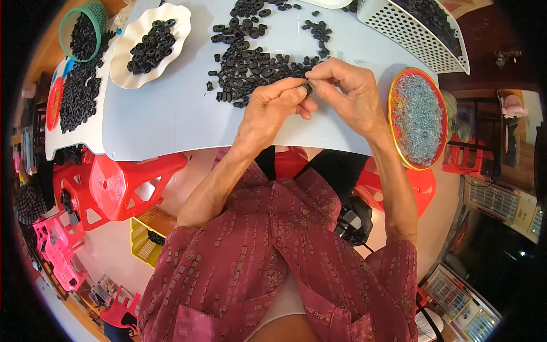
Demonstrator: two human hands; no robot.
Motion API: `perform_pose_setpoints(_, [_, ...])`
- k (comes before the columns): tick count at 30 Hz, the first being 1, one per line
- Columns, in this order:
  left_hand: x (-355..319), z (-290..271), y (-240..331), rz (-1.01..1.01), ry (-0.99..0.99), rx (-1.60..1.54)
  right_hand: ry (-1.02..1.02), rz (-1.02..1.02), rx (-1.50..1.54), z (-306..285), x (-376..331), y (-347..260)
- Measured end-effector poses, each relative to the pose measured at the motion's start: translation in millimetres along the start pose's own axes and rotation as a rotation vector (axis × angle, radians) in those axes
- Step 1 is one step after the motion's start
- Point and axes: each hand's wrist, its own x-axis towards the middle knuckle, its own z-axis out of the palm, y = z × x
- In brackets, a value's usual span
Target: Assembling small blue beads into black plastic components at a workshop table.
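Both hands meet above the near edge of the pale table, over a spread of small black plastic parts (256, 71). My left hand (274, 105) is closed on one black plastic part (308, 87), pinched between thumb and fingers. From the right, my right hand (347, 91) pinches at the top of that same part with thumb and forefinger. Whether its fingertips hold something smaller is too small to tell. To the right, a red and yellow oval tray (392, 114) holds many tiny clear bluish pieces (420, 117).
A white scalloped plate (181, 34) of black parts stands left on the table (165, 122). Farther left are a green basket (102, 20) and more loose parts. A white perforated basket (393, 37) sits at the back right. Red stools (111, 188) and a yellow crate (139, 251) are below.
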Motion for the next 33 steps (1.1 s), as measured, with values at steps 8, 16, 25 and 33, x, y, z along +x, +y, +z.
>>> perform_pose_setpoints(8, [-4,14,-3,0.254,0.12,0.415,0.104,-0.058,-0.025,8,-10,5])
perform_pose_setpoints(16, [-3,10,-4,0.183,0.058,0.278,0.132,-0.129,-0.148,14,-13,-2])
perform_pose_setpoints(25, [-1,9,7,0.147,0.003,0.245,0.128,-0.099,-0.238,7,-24,-13])
perform_pose_setpoints(33, [6,5,4,0.016,0.027,0.158,0.1,-0.086,-0.347,14,-23,-5])
